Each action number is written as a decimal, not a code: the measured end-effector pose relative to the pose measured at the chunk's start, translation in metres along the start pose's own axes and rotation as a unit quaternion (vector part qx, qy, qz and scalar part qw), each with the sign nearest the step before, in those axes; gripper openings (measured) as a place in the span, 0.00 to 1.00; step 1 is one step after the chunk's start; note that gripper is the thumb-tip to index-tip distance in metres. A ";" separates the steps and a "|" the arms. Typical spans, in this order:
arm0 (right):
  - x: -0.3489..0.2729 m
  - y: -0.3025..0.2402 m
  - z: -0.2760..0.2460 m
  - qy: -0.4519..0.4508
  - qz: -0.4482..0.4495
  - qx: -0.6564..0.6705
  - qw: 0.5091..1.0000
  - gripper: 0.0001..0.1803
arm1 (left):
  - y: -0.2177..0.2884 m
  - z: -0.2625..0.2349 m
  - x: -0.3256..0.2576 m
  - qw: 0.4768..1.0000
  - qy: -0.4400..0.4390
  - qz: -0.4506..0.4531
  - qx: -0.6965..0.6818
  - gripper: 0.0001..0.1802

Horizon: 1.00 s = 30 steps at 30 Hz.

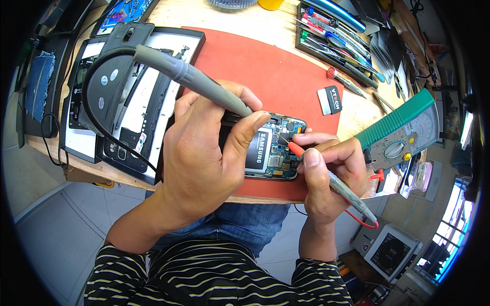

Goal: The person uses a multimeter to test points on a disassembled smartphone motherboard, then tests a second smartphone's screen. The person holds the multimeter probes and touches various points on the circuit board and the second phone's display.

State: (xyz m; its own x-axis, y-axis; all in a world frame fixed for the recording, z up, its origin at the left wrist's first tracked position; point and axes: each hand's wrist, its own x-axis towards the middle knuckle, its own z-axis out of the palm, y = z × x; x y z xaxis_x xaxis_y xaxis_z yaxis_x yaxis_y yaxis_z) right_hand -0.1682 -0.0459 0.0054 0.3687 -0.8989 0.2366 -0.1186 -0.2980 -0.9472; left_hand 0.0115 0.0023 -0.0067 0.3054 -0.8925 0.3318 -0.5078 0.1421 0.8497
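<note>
A smartphone with its back off lies on the red mat (240, 61), its battery (259, 149) and blue circuit board (278, 162) exposed. My left hand (204, 148) is over the phone's left part, pinching a grey test probe (189, 76) with a black lead. That probe's tip is hidden behind my thumb. In my right hand (332, 176), closed at the board's right edge, is a second grey test probe (349, 194) with a red collar and red lead. Its thin metal point reaches over the upper part of the board; whether it touches, I cannot tell.
Left of the mat, a black-rimmed tray (196, 38) holds phone parts and back covers. A green analog multimeter (400, 130) lies at the right. Behind it are a screwdriver (347, 81), a small card (329, 100) and a box of pens and tools (337, 41).
</note>
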 end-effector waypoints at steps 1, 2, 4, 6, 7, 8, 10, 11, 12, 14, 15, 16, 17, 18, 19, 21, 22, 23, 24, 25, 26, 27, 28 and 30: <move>0.001 0.001 0.000 -0.005 -0.014 -0.005 1.000 0.08 | 0.000 0.000 0.000 1.000 0.001 0.000 0.002 0.09; 0.001 0.001 0.000 -0.002 -0.004 0.006 1.000 0.08 | 0.000 0.000 0.000 1.000 0.004 0.003 0.000 0.08; 0.000 0.000 0.001 0.003 0.005 0.007 1.000 0.08 | 0.000 0.001 0.000 1.000 0.005 0.001 -0.001 0.08; 0.000 0.000 0.001 0.002 -0.004 0.001 1.000 0.08 | 0.000 0.001 0.000 1.000 0.005 -0.003 -0.001 0.08; 0.000 0.000 0.001 0.005 -0.002 0.003 1.000 0.08 | 0.000 0.001 0.000 1.000 0.007 0.000 0.000 0.08; 0.000 0.000 0.001 0.004 0.002 0.010 1.000 0.08 | 0.000 0.001 0.000 1.000 0.005 0.001 0.002 0.08; 0.001 0.000 0.001 0.002 -0.001 0.008 1.000 0.08 | 0.000 0.000 0.000 1.000 0.002 -0.002 0.001 0.08; 0.001 0.000 0.001 0.001 -0.001 0.005 1.000 0.08 | 0.000 0.000 0.000 1.000 0.000 -0.006 -0.003 0.09; 0.001 0.000 0.001 0.000 -0.006 -0.005 1.000 0.08 | 0.001 0.000 -0.001 1.000 -0.002 -0.011 -0.007 0.09; 0.001 0.000 0.001 -0.001 -0.007 -0.003 1.000 0.08 | 0.001 0.000 0.000 1.000 -0.004 -0.008 -0.005 0.09; 0.002 0.000 0.001 -0.002 -0.017 -0.012 1.000 0.09 | 0.001 0.000 0.000 1.000 -0.005 -0.007 -0.003 0.09; 0.002 0.000 0.001 -0.001 -0.009 -0.006 1.000 0.09 | 0.000 0.000 0.000 1.000 -0.001 -0.003 -0.005 0.09; 0.001 0.000 0.001 0.000 -0.011 -0.009 1.000 0.09 | 0.000 0.000 0.000 1.000 -0.001 -0.008 -0.012 0.09; 0.001 0.000 0.001 0.001 -0.013 -0.008 1.000 0.09 | 0.000 0.000 0.000 1.000 0.000 -0.007 -0.011 0.09; 0.002 0.000 0.001 0.001 -0.013 -0.011 1.000 0.09 | 0.000 0.001 0.000 1.000 0.001 -0.005 -0.009 0.09; 0.002 0.000 0.001 0.000 -0.013 -0.009 1.000 0.09 | 0.000 0.001 0.000 1.000 0.001 -0.006 -0.009 0.08; 0.002 0.000 0.001 0.000 -0.010 -0.002 1.000 0.08 | 0.000 0.001 0.000 1.000 0.002 -0.005 -0.008 0.08; 0.002 0.000 0.001 -0.001 -0.010 -0.001 1.000 0.08 | 0.000 0.001 0.000 1.000 0.003 -0.003 -0.007 0.08; 0.002 0.000 0.001 -0.001 -0.018 -0.007 1.000 0.08 | 0.000 0.000 0.000 1.000 0.000 -0.003 -0.003 0.08; 0.002 0.000 0.001 -0.001 -0.019 -0.009 1.000 0.08 | 0.000 0.001 0.000 1.000 0.001 -0.003 -0.003 0.08; 0.002 0.000 0.001 0.001 -0.009 -0.001 1.000 0.08 | 0.000 0.000 0.000 1.000 0.000 -0.004 -0.003 0.09; 0.001 0.000 0.001 0.003 -0.011 -0.007 1.000 0.08 | 0.001 0.000 0.000 1.000 -0.001 -0.005 -0.003 0.09; 0.001 0.000 0.001 0.003 -0.006 0.001 1.000 0.08 | 0.001 0.000 0.000 1.000 -0.002 -0.005 -0.003 0.09; 0.001 0.000 0.001 0.003 -0.008 -0.003 1.000 0.08 | 0.001 0.000 0.000 1.000 -0.004 -0.006 -0.003 0.09</move>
State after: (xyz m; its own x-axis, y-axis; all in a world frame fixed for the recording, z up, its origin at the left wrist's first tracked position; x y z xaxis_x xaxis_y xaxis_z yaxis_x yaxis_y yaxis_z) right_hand -0.1668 -0.0465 0.0057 0.3648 -0.8959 0.2534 -0.1177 -0.3144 -0.9420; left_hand 0.0113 0.0025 -0.0061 0.3046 -0.8975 0.3190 -0.5001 0.1344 0.8555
